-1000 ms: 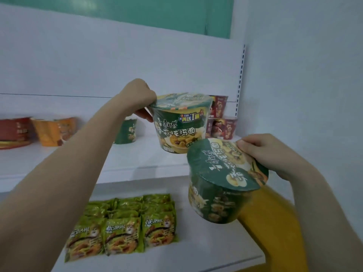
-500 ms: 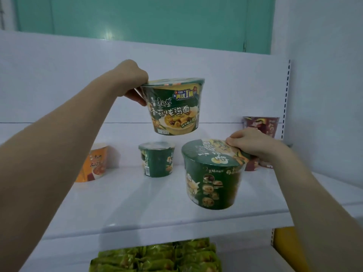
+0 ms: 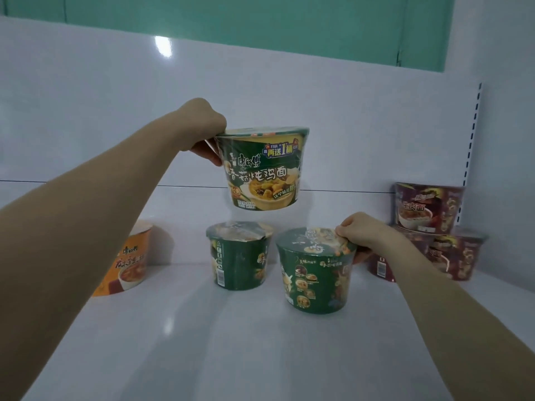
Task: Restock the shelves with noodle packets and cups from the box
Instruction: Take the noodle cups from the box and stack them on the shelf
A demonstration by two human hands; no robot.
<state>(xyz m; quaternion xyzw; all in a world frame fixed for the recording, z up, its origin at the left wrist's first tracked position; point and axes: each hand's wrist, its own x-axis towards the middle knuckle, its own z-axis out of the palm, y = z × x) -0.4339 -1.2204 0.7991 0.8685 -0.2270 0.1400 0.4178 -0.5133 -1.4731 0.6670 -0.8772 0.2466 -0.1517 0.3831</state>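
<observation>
We are holding one green noodle cup (image 3: 263, 169) in the air above the shelf (image 3: 231, 357), our left grip (image 3: 207, 134) clamped on its rim. Our right grip (image 3: 363, 235) is pinching the lid edge of a second green cup (image 3: 315, 273), down at shelf level.

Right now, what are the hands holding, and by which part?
The left hand holds the raised green cup by its rim; the right hand holds the lower green cup by its lid edge.
</observation>
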